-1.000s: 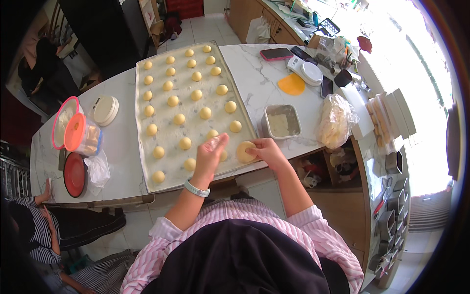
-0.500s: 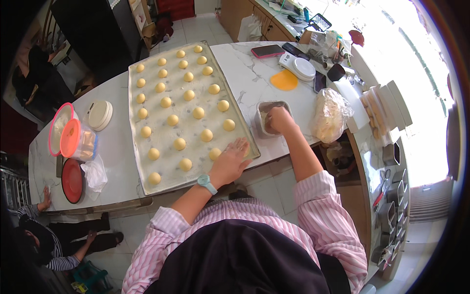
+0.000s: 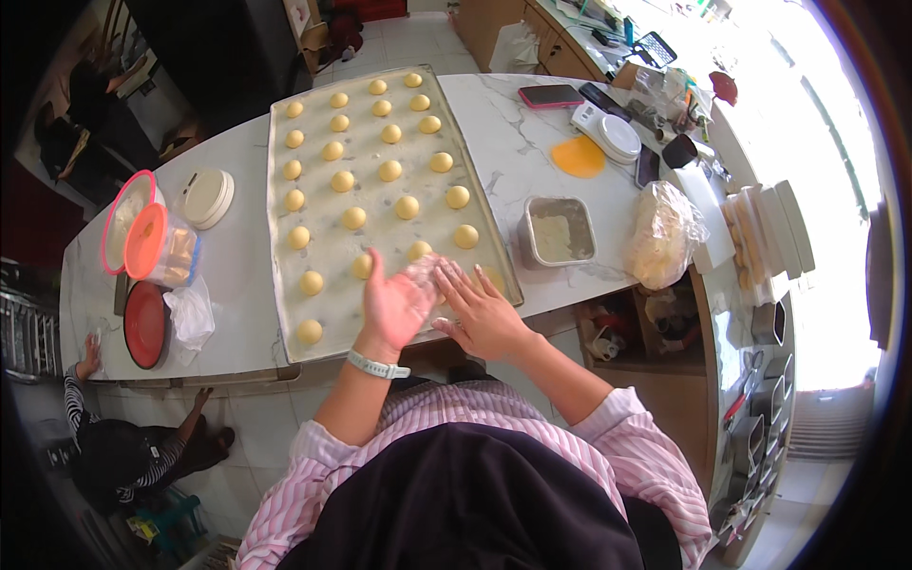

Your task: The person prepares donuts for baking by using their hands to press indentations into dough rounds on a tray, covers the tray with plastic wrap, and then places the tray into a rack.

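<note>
Over the near right part of a large baking tray, my two hands meet at the fingers. My left hand has its palm turned up and its thumb spread. My right hand lies palm down across the left fingertips, fingers extended. Whitish powder shows on the fingers, and neither hand holds anything. Rows of round yellow dough balls sit spaced apart on the tray; those under my hands are partly hidden. Right of the tray stands a square metal tin with white powder inside.
A plastic bag of dough, a kitchen scale and an orange scraper lie to the right. At left are lidded tubs, a red plate and a white bag. Another person is at the left edge.
My right hand has come out of the tin and joined my left. The left hand has lifted off the dough ball at the tray's near corner and turned palm up.
</note>
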`<action>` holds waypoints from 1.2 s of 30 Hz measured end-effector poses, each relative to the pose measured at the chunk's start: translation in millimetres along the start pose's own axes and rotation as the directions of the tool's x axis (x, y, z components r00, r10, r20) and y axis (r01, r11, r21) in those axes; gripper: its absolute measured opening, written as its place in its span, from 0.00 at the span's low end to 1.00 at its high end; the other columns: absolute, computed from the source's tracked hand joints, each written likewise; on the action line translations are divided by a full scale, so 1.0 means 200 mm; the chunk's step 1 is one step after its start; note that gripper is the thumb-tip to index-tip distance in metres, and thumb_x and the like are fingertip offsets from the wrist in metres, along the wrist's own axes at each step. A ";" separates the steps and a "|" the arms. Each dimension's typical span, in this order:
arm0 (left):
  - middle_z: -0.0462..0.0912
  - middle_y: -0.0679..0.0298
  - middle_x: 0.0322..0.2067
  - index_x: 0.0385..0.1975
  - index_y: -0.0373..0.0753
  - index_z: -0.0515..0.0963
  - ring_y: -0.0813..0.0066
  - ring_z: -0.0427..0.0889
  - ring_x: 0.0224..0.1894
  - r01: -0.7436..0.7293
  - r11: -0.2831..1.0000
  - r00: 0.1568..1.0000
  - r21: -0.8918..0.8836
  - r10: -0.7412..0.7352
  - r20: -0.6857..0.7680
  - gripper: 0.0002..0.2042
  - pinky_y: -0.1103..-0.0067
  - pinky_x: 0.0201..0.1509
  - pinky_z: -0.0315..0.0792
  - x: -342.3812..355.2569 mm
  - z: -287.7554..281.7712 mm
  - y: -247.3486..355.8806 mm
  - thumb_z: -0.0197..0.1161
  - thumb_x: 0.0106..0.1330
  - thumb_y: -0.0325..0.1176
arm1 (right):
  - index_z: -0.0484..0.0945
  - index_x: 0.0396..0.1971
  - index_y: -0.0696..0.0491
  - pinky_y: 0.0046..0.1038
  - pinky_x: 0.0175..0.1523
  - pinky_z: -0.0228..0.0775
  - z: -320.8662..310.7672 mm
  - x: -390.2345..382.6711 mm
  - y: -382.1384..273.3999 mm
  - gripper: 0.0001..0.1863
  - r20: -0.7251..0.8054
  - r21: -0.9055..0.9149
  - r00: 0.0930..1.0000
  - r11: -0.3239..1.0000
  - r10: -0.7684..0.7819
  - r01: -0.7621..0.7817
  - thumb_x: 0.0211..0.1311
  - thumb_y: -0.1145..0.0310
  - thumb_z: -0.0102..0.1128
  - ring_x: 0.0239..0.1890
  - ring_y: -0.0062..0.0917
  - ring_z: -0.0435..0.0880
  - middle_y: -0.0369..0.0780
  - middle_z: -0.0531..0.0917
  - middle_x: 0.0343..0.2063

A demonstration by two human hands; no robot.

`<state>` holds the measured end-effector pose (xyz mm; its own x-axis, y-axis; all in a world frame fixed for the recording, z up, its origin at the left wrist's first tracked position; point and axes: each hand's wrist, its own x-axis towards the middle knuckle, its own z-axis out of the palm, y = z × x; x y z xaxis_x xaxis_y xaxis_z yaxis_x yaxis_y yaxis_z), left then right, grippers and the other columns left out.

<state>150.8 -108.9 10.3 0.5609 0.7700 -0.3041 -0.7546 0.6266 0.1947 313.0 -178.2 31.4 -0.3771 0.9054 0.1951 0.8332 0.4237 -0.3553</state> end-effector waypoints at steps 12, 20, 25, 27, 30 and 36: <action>0.58 0.45 0.61 0.60 0.24 0.53 0.55 0.58 0.64 -0.229 0.966 0.964 -0.119 0.208 -0.167 0.33 0.66 0.68 0.54 -0.25 -0.19 0.20 0.42 0.69 0.51 | 0.53 0.62 0.59 0.47 0.68 0.37 0.22 0.03 0.03 0.37 0.233 -0.140 0.968 0.982 -0.093 0.128 0.65 0.44 0.35 0.66 0.33 0.55 0.44 0.61 0.62; 0.62 0.47 0.59 0.58 0.25 0.57 0.57 0.62 0.62 -0.234 0.970 0.960 -0.062 0.220 -0.173 0.28 0.67 0.65 0.60 -0.28 -0.19 0.19 0.43 0.70 0.46 | 0.52 0.63 0.58 0.48 0.68 0.34 0.24 0.05 0.06 0.37 0.235 -0.184 0.970 0.976 -0.068 0.113 0.65 0.44 0.34 0.67 0.32 0.54 0.44 0.59 0.63; 0.65 0.48 0.58 0.57 0.26 0.59 0.57 0.64 0.61 -0.247 0.967 0.955 -0.064 0.232 -0.184 0.25 0.67 0.65 0.61 -0.30 -0.19 0.19 0.43 0.70 0.43 | 0.53 0.62 0.58 0.49 0.68 0.36 0.23 0.06 0.06 0.36 0.216 -0.194 0.971 0.971 -0.098 0.141 0.64 0.45 0.36 0.66 0.32 0.55 0.44 0.61 0.62; 0.65 0.48 0.57 0.56 0.26 0.59 0.57 0.65 0.61 -0.246 0.967 0.956 -0.067 0.231 -0.179 0.25 0.67 0.64 0.62 -0.30 -0.21 0.18 0.44 0.69 0.42 | 0.53 0.62 0.58 0.49 0.67 0.37 0.24 0.06 0.05 0.35 0.212 -0.157 0.972 0.978 -0.104 0.139 0.64 0.48 0.40 0.66 0.33 0.56 0.44 0.62 0.62; 0.66 0.49 0.56 0.56 0.26 0.60 0.57 0.66 0.60 -0.251 0.967 0.954 -0.051 0.238 -0.183 0.24 0.67 0.64 0.63 -0.32 -0.21 0.18 0.44 0.69 0.41 | 0.63 0.56 0.57 0.49 0.66 0.42 0.22 0.06 0.11 0.27 0.097 -0.113 0.991 0.988 -0.089 0.100 0.58 0.60 0.49 0.62 0.34 0.61 0.44 0.66 0.58; 0.68 0.49 0.55 0.55 0.27 0.61 0.57 0.68 0.58 -0.271 0.962 0.939 -0.044 0.254 -0.231 0.22 0.67 0.63 0.64 -0.36 -0.22 0.18 0.45 0.69 0.40 | 0.78 0.32 0.50 0.40 0.57 0.58 0.15 0.09 0.13 0.11 -0.005 0.084 1.000 0.996 0.031 -0.030 0.45 0.76 0.56 0.47 0.30 0.71 0.37 0.73 0.40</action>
<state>68.0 -146.8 -2.7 0.2560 0.8546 -0.4518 -0.8926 0.3883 0.2289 315.1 -149.4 -1.2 -0.3494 0.9177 0.1888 0.8075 0.3972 -0.4361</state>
